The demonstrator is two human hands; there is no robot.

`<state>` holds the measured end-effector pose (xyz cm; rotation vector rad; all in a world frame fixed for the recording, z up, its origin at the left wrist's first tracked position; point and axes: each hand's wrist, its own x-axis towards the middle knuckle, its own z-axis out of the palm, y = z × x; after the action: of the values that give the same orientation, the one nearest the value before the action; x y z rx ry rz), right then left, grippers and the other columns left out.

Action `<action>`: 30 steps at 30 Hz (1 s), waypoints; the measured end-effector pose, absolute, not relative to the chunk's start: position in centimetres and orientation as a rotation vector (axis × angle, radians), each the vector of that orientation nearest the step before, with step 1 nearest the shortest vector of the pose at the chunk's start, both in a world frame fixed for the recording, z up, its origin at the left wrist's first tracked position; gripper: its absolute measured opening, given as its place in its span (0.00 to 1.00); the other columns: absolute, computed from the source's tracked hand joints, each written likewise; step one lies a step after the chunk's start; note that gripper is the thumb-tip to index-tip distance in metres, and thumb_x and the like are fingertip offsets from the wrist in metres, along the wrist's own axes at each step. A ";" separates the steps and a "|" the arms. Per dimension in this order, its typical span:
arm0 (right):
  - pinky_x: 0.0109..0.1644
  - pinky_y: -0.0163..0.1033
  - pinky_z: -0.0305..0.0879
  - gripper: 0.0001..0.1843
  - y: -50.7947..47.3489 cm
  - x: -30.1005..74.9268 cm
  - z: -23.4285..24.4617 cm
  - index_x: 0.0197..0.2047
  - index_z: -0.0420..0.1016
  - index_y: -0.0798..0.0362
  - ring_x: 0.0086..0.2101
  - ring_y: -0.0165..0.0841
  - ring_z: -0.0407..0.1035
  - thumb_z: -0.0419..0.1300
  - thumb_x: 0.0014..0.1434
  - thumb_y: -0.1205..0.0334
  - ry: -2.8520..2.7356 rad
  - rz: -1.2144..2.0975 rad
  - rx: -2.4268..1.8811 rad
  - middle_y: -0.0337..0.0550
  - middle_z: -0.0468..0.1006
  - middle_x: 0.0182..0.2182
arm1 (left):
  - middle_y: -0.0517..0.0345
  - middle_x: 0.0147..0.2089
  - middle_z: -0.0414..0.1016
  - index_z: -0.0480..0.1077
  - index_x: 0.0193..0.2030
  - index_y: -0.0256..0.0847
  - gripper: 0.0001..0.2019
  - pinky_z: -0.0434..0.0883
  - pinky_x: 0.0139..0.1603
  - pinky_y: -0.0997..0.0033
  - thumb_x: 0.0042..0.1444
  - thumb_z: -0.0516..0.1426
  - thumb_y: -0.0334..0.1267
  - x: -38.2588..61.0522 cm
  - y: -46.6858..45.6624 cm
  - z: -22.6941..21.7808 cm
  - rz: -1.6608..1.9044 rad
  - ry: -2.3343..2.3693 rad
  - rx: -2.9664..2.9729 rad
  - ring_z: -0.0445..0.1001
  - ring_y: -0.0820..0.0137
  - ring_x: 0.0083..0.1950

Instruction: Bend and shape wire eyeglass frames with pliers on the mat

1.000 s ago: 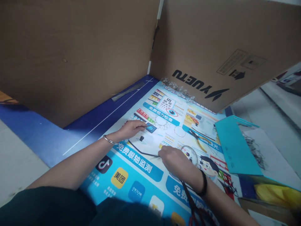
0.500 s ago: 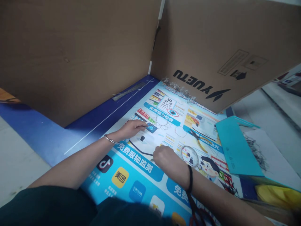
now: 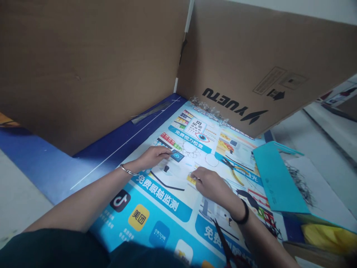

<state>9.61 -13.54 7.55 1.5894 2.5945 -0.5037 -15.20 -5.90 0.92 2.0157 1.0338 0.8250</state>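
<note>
My left hand [image 3: 157, 156] is closed in a pinch over the printed poster mat [image 3: 156, 186]; whatever its fingertips hold is too fine to make out. To its right, my right hand [image 3: 208, 183] has its fingers curled together, with a small shiny spot at the fingers that I cannot identify. Beyond the hands lie a thin wire ring [image 3: 212, 160] and a loose tangle of fine wire [image 3: 191, 149]. Yellow-handled pliers [image 3: 238, 173] rest right of the ring. Scissors [image 3: 223, 238] lie under my right forearm, their handles partly hidden.
Two tall cardboard panels [image 3: 111, 67] meet in a corner behind the mat. Small wire clusters [image 3: 209, 108] line its far edge. At the right stands a teal folder or box [image 3: 275, 182] with dark wire pieces [image 3: 299, 182] beside a yellow bundle [image 3: 326, 236].
My right hand has moved right, away from my left, and now covers most of a round hoop. More of the scissors shows. My left hand keeps its pinch; the view has shifted slightly.
</note>
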 end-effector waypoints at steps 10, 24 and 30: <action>0.39 0.32 0.63 0.09 -13.5 11.1 7.6 0.35 0.74 0.51 0.35 0.29 0.69 0.52 0.57 0.63 2.690 -1.183 1.946 0.40 0.75 0.35 | 0.56 0.40 0.79 0.74 0.43 0.39 0.11 0.70 0.46 0.72 0.58 0.52 0.36 -15.0 -5.9 1.3 0.802 1.039 2.030 0.76 0.70 0.41; 0.36 0.34 0.62 0.07 -13.1 11.2 5.5 0.34 0.74 0.50 0.33 0.30 0.69 0.54 0.56 0.62 2.682 -1.305 1.873 0.40 0.76 0.33 | 0.58 0.38 0.77 0.73 0.38 0.40 0.09 0.68 0.44 0.73 0.57 0.52 0.36 -14.9 -6.1 1.9 0.758 1.071 1.992 0.73 0.70 0.41; 0.32 0.33 0.59 0.08 -13.2 11.2 5.3 0.34 0.69 0.51 0.27 0.28 0.65 0.52 0.58 0.59 2.542 -1.502 1.913 0.36 0.72 0.26 | 0.60 0.36 0.76 0.71 0.34 0.40 0.09 0.66 0.43 0.73 0.59 0.49 0.35 -14.8 -6.4 2.5 0.739 1.047 1.919 0.73 0.72 0.39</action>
<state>11.17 -13.15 5.27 1.9134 2.5425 -1.5021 -14.83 -6.37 2.48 1.9187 1.0470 0.7391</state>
